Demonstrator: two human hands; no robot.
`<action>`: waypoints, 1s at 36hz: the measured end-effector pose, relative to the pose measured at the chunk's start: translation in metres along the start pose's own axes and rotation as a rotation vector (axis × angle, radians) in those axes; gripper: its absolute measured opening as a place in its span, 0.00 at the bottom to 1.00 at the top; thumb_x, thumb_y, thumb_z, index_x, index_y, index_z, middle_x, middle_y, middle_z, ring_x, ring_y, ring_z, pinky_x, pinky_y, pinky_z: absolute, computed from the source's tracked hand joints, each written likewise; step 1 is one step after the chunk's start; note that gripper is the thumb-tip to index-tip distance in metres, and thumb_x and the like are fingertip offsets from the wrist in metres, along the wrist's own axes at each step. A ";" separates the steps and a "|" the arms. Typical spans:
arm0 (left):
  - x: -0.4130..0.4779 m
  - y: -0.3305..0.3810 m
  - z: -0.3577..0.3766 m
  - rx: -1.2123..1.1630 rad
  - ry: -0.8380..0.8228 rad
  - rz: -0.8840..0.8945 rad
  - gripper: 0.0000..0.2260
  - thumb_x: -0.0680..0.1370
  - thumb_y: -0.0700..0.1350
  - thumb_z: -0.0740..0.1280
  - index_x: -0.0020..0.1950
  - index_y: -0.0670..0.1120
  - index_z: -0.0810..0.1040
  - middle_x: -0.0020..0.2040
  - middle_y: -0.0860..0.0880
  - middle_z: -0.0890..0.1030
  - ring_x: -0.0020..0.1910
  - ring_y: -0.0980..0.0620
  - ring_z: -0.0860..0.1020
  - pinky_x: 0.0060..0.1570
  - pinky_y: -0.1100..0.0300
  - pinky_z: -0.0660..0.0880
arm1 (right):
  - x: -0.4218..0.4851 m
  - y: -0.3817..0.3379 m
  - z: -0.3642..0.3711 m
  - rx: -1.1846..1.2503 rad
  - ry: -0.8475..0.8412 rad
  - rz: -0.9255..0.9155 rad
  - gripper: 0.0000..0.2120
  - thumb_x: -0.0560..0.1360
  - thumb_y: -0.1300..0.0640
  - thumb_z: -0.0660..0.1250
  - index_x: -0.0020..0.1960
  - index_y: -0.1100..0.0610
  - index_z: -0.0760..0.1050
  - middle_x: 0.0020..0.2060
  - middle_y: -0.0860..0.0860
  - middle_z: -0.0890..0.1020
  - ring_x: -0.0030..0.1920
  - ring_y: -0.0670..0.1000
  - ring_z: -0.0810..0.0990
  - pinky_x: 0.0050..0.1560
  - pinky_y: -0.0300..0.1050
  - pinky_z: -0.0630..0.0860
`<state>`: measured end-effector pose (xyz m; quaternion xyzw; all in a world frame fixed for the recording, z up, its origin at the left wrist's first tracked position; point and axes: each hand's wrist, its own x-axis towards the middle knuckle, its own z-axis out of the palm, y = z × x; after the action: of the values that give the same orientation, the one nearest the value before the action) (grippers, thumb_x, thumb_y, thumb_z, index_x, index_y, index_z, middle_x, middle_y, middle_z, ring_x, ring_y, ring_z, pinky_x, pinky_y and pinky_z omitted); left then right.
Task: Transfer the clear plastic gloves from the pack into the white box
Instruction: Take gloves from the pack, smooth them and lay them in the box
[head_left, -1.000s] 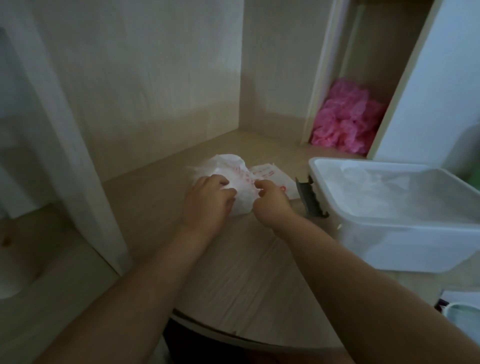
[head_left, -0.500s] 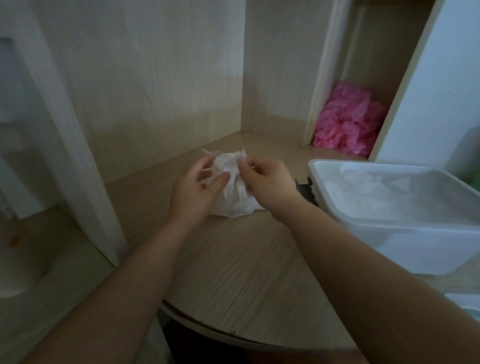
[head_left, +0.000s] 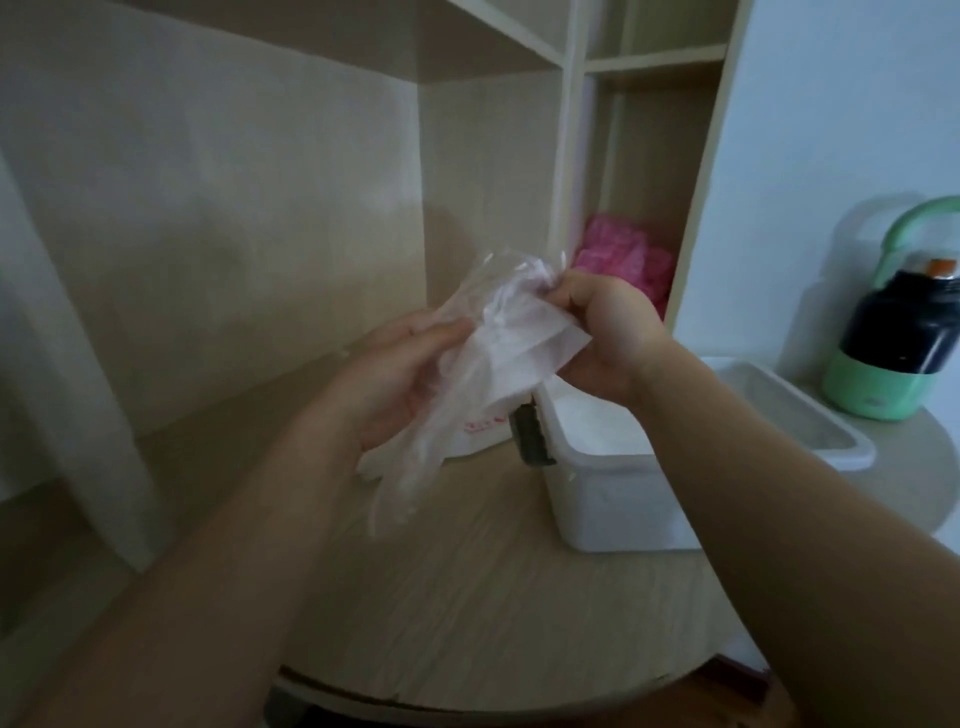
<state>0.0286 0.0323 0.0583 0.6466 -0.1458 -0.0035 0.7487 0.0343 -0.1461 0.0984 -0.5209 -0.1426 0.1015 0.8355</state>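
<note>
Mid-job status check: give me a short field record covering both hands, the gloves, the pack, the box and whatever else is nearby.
left hand: grips clear gloves from the side, above the table
right hand: pinches the gloves' top end
pack: white, red print, behind the hanging gloves; held or resting, cannot tell
white box: open, under the right forearm, white contents inside
other: green-and-black flask beyond box; pink bundle in shelf

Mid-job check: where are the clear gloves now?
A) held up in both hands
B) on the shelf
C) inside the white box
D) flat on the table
A: left hand and right hand hold the clear gloves up above the table, beside the white box.
</note>
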 end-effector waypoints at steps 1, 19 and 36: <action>0.003 0.001 0.005 -0.029 0.037 0.025 0.20 0.70 0.48 0.71 0.57 0.38 0.78 0.45 0.44 0.82 0.42 0.48 0.81 0.40 0.59 0.78 | -0.002 -0.003 -0.007 -0.056 0.041 -0.001 0.12 0.73 0.71 0.53 0.44 0.65 0.75 0.39 0.57 0.78 0.39 0.56 0.80 0.40 0.49 0.81; 0.039 -0.006 0.040 0.466 0.184 0.180 0.04 0.75 0.42 0.70 0.43 0.50 0.82 0.31 0.58 0.81 0.29 0.64 0.76 0.34 0.70 0.72 | -0.021 -0.024 -0.074 -0.972 0.473 -0.081 0.13 0.79 0.53 0.62 0.45 0.61 0.79 0.39 0.55 0.78 0.32 0.50 0.77 0.31 0.39 0.80; 0.064 -0.009 0.038 0.648 0.574 0.284 0.14 0.80 0.49 0.63 0.54 0.41 0.82 0.48 0.49 0.82 0.49 0.51 0.77 0.51 0.57 0.72 | -0.025 -0.022 -0.087 -0.743 0.359 0.016 0.17 0.73 0.61 0.71 0.61 0.64 0.76 0.38 0.53 0.77 0.31 0.48 0.75 0.31 0.34 0.75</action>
<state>0.0832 -0.0186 0.0678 0.7959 -0.0132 0.3245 0.5109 0.0418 -0.2372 0.0788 -0.7977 -0.0174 -0.0427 0.6012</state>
